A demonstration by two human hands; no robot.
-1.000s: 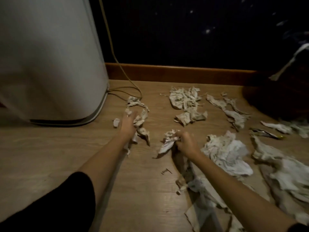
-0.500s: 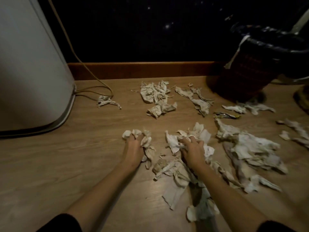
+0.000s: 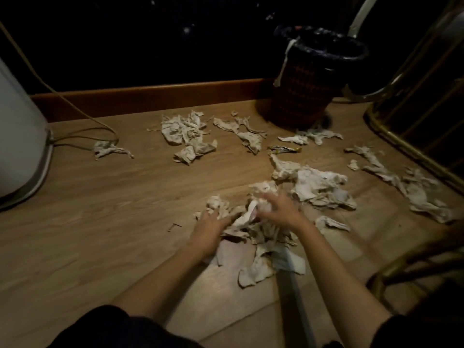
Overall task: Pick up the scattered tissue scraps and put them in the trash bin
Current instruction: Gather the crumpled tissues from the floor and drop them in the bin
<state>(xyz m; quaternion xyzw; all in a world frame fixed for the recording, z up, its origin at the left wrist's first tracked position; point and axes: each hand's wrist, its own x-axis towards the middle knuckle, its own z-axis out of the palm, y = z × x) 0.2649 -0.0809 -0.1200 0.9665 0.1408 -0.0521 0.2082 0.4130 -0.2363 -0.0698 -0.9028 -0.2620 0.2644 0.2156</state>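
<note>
Wooden floor [image 3: 100,209] holds tissue scraps [image 3: 253,232] between both hands; left hand [image 3: 211,227] lies spread open on them, right hand [image 3: 278,209] is blurred, grip unclear. Far right, more scraps lie before the trash bin [image 3: 308,79].

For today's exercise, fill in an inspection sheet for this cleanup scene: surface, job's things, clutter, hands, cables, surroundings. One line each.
Surface: wooden floor, dimly lit.
Job's things: tissue scraps in several patches; biggest pile under the hands; trash bin upright at the back, dark bag inside.
Clutter: small wrapper among the scraps.
Hands: left hand and right hand both pressed into the pile, blurred; grip unclear.
Cables: one cord looping from the white appliance on the left.
Surroundings: baseboard, cane furniture on the right.
</note>
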